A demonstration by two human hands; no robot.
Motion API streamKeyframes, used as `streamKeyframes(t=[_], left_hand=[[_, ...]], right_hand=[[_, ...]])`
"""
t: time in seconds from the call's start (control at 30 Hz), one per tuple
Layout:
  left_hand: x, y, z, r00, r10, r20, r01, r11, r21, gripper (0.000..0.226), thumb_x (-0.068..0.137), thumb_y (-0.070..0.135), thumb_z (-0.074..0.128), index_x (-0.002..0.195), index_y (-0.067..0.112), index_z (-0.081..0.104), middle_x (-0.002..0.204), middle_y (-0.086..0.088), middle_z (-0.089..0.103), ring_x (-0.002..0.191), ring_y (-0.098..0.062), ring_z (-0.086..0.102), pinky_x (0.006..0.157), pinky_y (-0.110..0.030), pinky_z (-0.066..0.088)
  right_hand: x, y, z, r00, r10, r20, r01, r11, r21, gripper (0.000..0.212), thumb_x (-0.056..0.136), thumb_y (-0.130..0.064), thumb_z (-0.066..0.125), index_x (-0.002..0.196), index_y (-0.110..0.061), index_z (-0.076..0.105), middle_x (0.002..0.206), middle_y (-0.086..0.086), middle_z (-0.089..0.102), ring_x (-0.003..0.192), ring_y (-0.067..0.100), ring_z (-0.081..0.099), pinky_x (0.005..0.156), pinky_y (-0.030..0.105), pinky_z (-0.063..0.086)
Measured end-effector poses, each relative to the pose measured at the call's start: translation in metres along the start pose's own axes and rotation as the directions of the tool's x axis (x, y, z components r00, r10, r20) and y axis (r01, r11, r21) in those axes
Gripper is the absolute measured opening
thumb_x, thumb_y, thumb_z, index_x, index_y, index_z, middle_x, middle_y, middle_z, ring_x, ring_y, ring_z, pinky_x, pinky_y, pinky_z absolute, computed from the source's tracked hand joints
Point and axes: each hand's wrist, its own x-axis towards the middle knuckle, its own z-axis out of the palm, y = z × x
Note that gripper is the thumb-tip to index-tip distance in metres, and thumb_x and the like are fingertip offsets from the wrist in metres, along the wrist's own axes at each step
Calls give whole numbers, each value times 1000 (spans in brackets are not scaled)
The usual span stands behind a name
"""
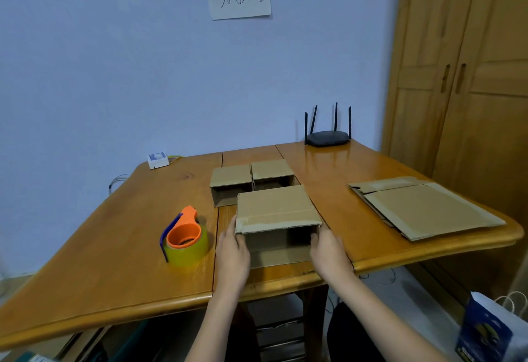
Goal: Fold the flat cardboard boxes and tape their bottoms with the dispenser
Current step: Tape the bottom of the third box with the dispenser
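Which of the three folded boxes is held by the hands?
The nearest, largest box, with tape across its top. The left hand and right hand hold its sides, while the two smaller boxes behind stand untouched.

Glossy varnished wood on the table [114,233]; matt brown corrugated cardboard for the folded box [275,207] and flat boxes [425,210]. Smooth orange plastic on the tape dispenser [184,231], shiny yellowish tape. Matt black plastic router [328,137].
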Motion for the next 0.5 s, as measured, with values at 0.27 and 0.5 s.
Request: streamKeyframes(t=[0.27,0.5], left_hand=[[-4,8,-22,951,-218,220,296,846,-444,65,91,8,47,151,30,33,147,-2,41,131,-25,43,106,-45,42],[-14,46,-2,969,-151,194,221,880,-420,54,96,35,50,148,31,36,142,4,46,127,-16,43,110,-41,36]], right_hand=[[15,3,-42,931,73,358,-231,878,420,92,84,-79,41,158,-29,18,161,-6,27,146,22,29,117,48,26],[49,-5,-27,918,180,352,-345,801,489,75,95,-66,42,152,-17,39,152,3,45,138,25,43,114,44,35]])
